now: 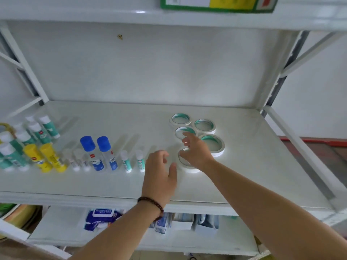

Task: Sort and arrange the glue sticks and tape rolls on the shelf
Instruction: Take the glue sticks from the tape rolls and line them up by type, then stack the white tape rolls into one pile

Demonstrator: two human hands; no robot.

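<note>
Right hand (195, 152) reaching over the tape rolls on the right half of the white shelf (262, 166), fingers loosely spread, nothing gripped; palm covering part of the nearest tape roll (185, 162), fingertips over the middle roll (183, 132). Whether touching either roll — cannot tell. Left hand (159, 175) flat and slack above the bare shelf just left of that nearest roll, fingers apart, holding nothing; dark beaded bracelet (151, 204) round the wrist.

Five tape rolls lying flat in a tight cluster, white outside with green inner cores: far-left roll (180, 119), far-right roll (204, 125), the middle one, a larger roll at the right (214, 145), and the nearest one under the right hand.

Glue sticks upright in a row along the left half of the shelf: two small green-and-white sticks (133, 160) nearest the left hand, then two tall blue-capped bottles (97, 152), two small white sticks (78, 160), two yellow sticks (45, 158), and a group of green-and-white sticks (28, 139) at the far left, reaching back toward the wall.

Below, on the lower shelf — a blue wet-wipe pack (101, 219) and small boxes (182, 222).
</note>
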